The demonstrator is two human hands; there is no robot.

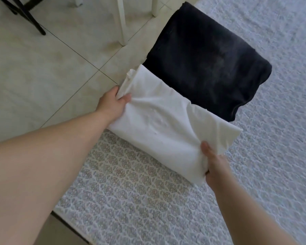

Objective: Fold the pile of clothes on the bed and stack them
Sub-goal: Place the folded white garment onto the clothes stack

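Note:
A folded white garment [164,121] is held between both hands near the bed's left edge. My left hand [113,103] grips its far left end, thumb on top. My right hand [212,161] pinches its near right end, bunching the cloth. Just beyond it lies a folded black garment [207,62] flat on the bed; the white garment's far edge overlaps the black one's near edge. Whether the white garment rests on the bed or hangs just above it is unclear.
The bed cover [281,138] is pale grey with a lacy pattern and fills the right and lower part. To the left is a tiled floor [42,76], with white furniture legs [121,23] and a black frame leg [30,20] at the top.

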